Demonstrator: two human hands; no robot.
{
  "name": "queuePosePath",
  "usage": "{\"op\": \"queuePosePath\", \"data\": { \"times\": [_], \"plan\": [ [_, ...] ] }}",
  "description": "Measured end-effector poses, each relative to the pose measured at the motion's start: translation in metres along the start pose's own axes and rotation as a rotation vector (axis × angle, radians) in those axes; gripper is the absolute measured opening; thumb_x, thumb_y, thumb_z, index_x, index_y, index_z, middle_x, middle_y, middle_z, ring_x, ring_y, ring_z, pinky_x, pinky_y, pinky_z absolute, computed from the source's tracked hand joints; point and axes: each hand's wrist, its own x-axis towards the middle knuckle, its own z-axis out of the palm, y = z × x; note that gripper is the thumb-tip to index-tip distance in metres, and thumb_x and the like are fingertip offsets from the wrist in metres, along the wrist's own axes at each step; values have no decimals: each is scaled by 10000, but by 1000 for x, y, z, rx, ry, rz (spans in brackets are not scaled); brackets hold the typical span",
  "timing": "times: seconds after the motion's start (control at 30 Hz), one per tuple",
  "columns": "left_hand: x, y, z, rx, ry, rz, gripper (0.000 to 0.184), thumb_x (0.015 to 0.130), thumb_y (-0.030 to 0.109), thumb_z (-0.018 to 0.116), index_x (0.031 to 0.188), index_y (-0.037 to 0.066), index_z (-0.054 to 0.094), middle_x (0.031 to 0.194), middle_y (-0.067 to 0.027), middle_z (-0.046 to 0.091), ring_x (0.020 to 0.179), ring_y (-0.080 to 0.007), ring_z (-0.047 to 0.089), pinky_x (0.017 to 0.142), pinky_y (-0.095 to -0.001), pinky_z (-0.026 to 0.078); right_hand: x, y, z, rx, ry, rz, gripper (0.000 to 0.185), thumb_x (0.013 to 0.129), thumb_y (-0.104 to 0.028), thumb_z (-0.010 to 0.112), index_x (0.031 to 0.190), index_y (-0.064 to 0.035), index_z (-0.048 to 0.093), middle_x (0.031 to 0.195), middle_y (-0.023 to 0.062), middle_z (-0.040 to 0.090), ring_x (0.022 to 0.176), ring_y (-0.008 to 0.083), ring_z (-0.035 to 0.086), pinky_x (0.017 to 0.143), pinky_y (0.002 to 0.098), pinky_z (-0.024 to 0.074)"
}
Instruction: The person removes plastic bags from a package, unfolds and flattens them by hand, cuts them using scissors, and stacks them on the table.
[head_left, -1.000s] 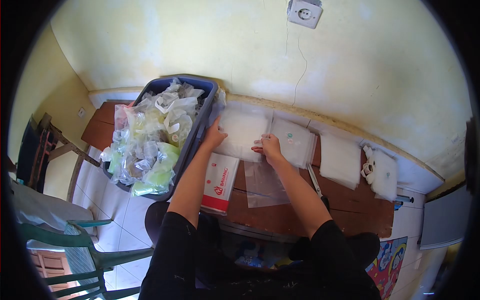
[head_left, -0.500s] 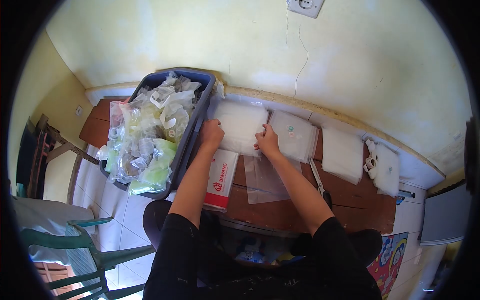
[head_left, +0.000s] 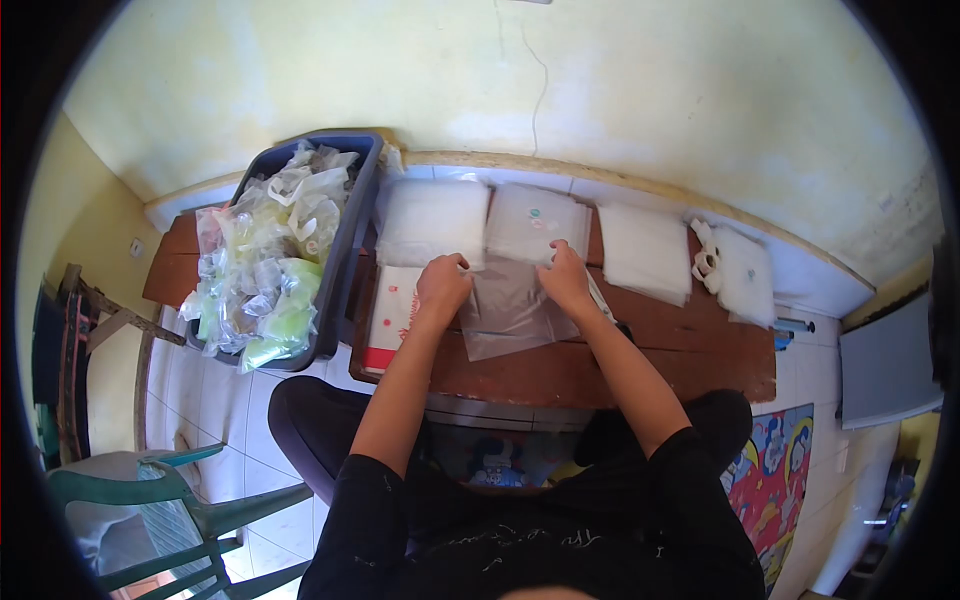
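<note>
A clear plastic bag [head_left: 512, 318] lies flat near the front of the low wooden table, one of its lower corners towards me. My left hand [head_left: 443, 287] is closed at the bag's upper left edge, fingers curled in a pinch. At its upper right side, my right hand [head_left: 566, 278] is closed too, thumb and forefinger together. Just behind are two piles of clear bags, a left stack [head_left: 435, 222] and a right stack [head_left: 530, 215] with small printed marks. A red and white pack [head_left: 390, 318] sits under my left forearm. Scissors [head_left: 598, 297] are mostly hidden by my right wrist.
A dark tub [head_left: 335, 290] heaped with crumpled plastic bags [head_left: 290, 230] stands left. Further right on the wooden table [head_left: 660, 345] are another bag stack [head_left: 645, 252], a white roll of strap [head_left: 706, 258] and a last stack [head_left: 745, 275]. A green chair [head_left: 190, 510] stands lower left.
Both hands have left the sides of the left bag stack and come towards me and rightward, onto the single clear bag. My view has tilted down and shifted right.
</note>
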Motion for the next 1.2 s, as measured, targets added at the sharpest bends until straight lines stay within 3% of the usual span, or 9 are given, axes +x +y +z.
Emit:
{"op": "queuePosePath", "data": {
  "times": [0.07, 0.3, 0.47, 0.6, 0.67, 0.77, 0.87, 0.93, 1.2],
  "plan": [
    [-17, 1, 4, 129, 41, 11, 333, 792, 276, 734, 1061, 95, 657, 1079, -157, 640, 1047, -337, 610, 874, -438, 514, -12, 15, -7, -55, -10, 6, 460, 768, -140, 681, 1149, 39, 498, 1078, 261, 591, 1020, 416, 576, 894, 465, 470],
    [-52, 5, 32, 200, 153, -2, 431, 786, 213, 744, 1152, 55, 583, 1078, -168, 630, 1057, -356, 592, 898, -439, 498, -37, 31, -14, -177, -95, -23, 395, 742, -144, 710, 1017, 83, 540, 985, 297, 624, 966, 434, 610, 858, 480, 497],
    [-60, -8, 50, -17, 68, 95, 273, 827, 148, 673, 1098, 120, 648, 1013, -186, 662, 916, -410, 618, 849, -476, 488, -45, 46, 3, -117, -37, 10, 314, 724, -148, 744, 952, 27, 618, 897, 221, 673, 863, 411, 635, 803, 447, 511],
    [-62, -12, 52, -54, 23, 146, 219, 819, 104, 652, 1037, 86, 670, 1006, -169, 666, 1000, -385, 589, 881, -453, 478, -51, 40, -3, -70, -153, 15, 233, 723, -131, 738, 874, 11, 631, 906, 203, 672, 867, 389, 633, 786, 443, 503],
    [-67, -12, 53, -3, 229, 296, 282, 812, 157, 691, 1073, 58, 650, 995, -167, 630, 989, -361, 568, 898, -433, 461, -54, 43, -3, -60, -186, 35, 208, 723, -131, 737, 837, 8, 632, 884, 200, 667, 865, 384, 629, 781, 445, 498],
    [-77, -4, 53, 137, 449, 152, 355, 797, 219, 733, 1070, 19, 621, 989, -155, 609, 1019, -335, 553, 870, -418, 472, -60, 48, 3, -87, -20, -66, 214, 727, -163, 749, 784, 2, 627, 842, 192, 653, 858, 381, 620, 773, 451, 489],
    [-74, -5, 49, 201, 322, 83, 429, 781, 282, 760, 1055, -4, 595, 981, -161, 612, 1007, -332, 567, 854, -420, 475, -65, 48, 6, -91, 191, -93, 226, 737, -188, 756, 745, -5, 622, 823, 186, 648, 855, 384, 613, 765, 452, 484],
    [-70, -6, 48, 152, 242, 57, 374, 796, 276, 747, 1008, 2, 607, 980, -164, 613, 1001, -334, 570, 855, -422, 474, -64, 49, 0, -142, -37, -60, 253, 739, -216, 767, 749, 1, 635, 824, 196, 645, 837, 388, 618, 753, 462, 488],
    [-57, -13, 56, 119, 102, 110, 235, 856, 237, 682, 849, 4, 651, 970, -179, 619, 986, -349, 576, 868, -437, 468, -66, 42, -15, -131, -220, -109, 243, 759, -238, 756, 813, -11, 690, 854, 205, 668, 763, 355, 652, 732, 441, 515]
  ]
}}
